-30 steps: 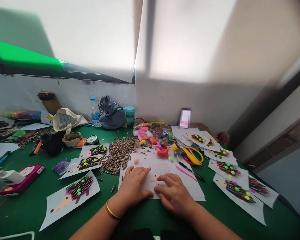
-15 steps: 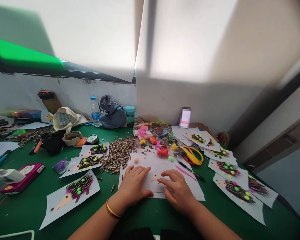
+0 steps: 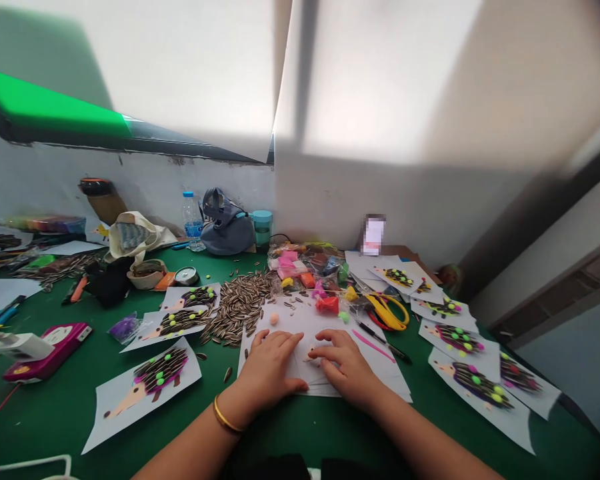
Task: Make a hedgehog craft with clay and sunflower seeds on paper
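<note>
Paper [image 3: 385, 375] lies at the near middle of the green table [image 3: 50, 427], and on it a small hedgehog face [image 3: 309, 357] is partly hidden by the right hand [image 3: 344, 365], whose fingers are bent; whether they pinch something, I cannot tell. The left hand [image 3: 271, 367] rests open and without any object on the paper's left side, near the heap of sunflower seeds [image 3: 240, 308], while a pink clay strip [image 3: 373, 347] and a black pen [image 3: 384, 341] lie to the right.

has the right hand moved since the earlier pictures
Yes. The right hand has shifted farther up the white paper, away from the person, judged against the pink strip.
</note>
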`<state>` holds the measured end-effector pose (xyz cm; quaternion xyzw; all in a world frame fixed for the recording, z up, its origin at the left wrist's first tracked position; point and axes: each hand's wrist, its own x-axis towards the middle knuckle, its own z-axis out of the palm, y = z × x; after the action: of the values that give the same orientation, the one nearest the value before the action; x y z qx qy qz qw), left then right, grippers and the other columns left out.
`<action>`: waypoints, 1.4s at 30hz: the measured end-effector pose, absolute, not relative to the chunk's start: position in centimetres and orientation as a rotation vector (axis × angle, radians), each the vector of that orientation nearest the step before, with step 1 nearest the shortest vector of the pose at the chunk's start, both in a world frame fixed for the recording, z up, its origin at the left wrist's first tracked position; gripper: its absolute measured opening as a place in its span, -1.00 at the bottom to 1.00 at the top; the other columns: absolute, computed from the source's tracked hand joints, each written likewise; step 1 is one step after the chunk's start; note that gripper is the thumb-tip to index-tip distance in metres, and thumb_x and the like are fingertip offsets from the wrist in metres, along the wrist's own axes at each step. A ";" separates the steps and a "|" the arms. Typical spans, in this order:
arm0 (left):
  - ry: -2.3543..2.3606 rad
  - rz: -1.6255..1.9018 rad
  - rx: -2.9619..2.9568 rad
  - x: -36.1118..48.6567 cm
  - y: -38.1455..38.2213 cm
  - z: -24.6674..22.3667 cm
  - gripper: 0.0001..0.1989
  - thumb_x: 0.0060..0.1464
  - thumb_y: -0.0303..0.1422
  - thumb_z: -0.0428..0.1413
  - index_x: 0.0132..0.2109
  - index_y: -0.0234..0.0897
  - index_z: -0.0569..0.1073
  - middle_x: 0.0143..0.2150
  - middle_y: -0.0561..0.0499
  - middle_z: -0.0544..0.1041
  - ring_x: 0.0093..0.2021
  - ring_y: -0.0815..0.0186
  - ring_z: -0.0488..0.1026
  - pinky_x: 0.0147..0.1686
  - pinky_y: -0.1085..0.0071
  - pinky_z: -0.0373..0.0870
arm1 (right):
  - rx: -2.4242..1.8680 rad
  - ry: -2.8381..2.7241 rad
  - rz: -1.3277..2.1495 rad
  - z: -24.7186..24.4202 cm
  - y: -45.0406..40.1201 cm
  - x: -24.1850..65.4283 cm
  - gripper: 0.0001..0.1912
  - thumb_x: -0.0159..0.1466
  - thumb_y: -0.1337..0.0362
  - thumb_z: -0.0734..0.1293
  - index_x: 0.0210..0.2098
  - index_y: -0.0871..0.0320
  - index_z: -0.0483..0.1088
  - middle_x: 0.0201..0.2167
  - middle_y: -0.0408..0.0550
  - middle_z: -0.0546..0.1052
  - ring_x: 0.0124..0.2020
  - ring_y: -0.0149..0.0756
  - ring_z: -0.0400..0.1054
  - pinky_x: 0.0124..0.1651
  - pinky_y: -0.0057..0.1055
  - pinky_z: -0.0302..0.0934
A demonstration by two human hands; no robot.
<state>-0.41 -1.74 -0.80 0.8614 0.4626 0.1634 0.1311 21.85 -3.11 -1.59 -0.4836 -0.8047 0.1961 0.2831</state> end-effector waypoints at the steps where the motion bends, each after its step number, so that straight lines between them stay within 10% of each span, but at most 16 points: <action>1: 1.342 0.475 2.502 -0.4 -1.7 -0.8 -0.07 -0.25 -0.05 0.38 0.28 -0.06 0.23 0.14 -0.06 0.46 0.17 0.02 0.33 0.24 -0.05 -0.02 | -1.306 -2.145 0.552 -1.6 -3.0 21.8 -0.62 0.21 0.43 0.24 -0.15 -0.11 0.56 0.04 -0.07 0.40 0.12 -0.11 0.21 0.18 -0.09 0.09; 42: 1.353 0.455 2.485 -0.4 -1.8 -0.6 -0.10 -0.22 -0.04 0.37 0.27 -0.04 0.24 0.14 -0.08 0.45 0.18 0.00 0.33 0.27 -0.07 -0.08 | -1.273 -2.195 0.421 -1.8 -3.3 21.7 -0.61 0.18 0.42 0.27 -0.13 -0.12 0.57 0.01 -0.07 0.45 0.06 -0.11 0.27 0.12 -0.08 0.16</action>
<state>-0.41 -1.82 -0.58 0.8589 0.4675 0.1572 0.1377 21.67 -3.34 -1.76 -0.4751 -0.8189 0.1571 0.2810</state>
